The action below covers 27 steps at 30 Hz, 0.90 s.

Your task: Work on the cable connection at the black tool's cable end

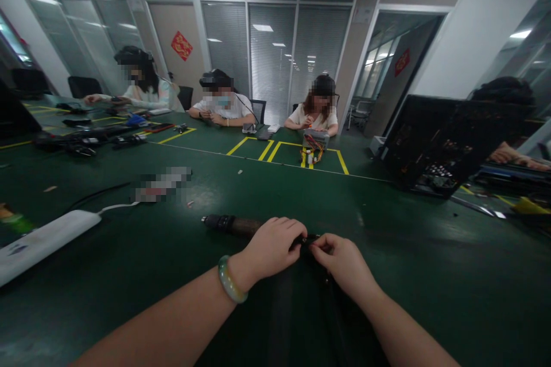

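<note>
A dark, rod-shaped electric screwdriver (pixel 241 226) lies on the green table, its metal tip pointing left. My left hand (pixel 275 243), with a green bangle at the wrist, is closed around the tool's rear end, which it largely covers. Close beside it, my right hand (pixel 340 258) pinches a small dark part between thumb and fingers; what it is cannot be made out. The fingertips of both hands nearly meet there. Below the right hand a dark strip (pixel 329 298), possibly a cord, runs toward me in shadow.
A white power strip (pixel 51 241) lies at left, with a cable leading to a blurred-out item (pixel 163 183). A black computer case (pixel 430 149) stands at right. Several people sit across the table, one near a grey power supply (pixel 316 139); dark cables (pixel 90 137) lie far left.
</note>
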### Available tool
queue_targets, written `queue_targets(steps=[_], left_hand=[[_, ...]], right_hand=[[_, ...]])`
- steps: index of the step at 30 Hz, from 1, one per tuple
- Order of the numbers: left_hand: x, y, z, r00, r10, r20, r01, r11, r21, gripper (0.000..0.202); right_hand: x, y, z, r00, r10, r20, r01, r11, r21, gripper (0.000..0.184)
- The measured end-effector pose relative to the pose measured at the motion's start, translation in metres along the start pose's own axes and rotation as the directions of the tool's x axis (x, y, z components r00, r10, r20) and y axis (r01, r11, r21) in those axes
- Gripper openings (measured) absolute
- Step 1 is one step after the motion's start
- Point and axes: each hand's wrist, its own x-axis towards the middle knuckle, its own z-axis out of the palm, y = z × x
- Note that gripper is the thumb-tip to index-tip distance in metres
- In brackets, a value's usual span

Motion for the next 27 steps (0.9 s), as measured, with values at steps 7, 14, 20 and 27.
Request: queue_targets(steps=[7,14,20,27], left_hand=[[-0.0043,0.0006,-0.0036,1.0,0.01,0.011,-0.009,1.0,-0.008,0.016],[-0.0045,-0.0003,-0.0056,1.0,0.009,0.003,-0.009,0.999,-0.043,0.016],[-0.0036,-0.0007,-0.0063,1.0,-0.013,0.001,0.014,0.995,-0.095,0.022],[-0.0015,-0.0021,-0.0035,1.0,0.005,-0.002,-0.005,0.997,-0.073,0.013]], right_hand=[[0.0002,-0.002,-0.0008,0.999,-0.053,-0.008,0.053,0.997,-0.059,0.017],[-0.001,-0.0059,0.0017,1.0,-0.012,0.011,0.013,0.998,-0.058,0.019],[-0.0025,-0.0076,0.0016,1.0,-0.027,-0.017,0.026,0.999,-0.038,0.019],[-0.001,-0.0051,0.0003,0.999,-0.033,0.001,0.033,0.999,-0.027,0.018]])
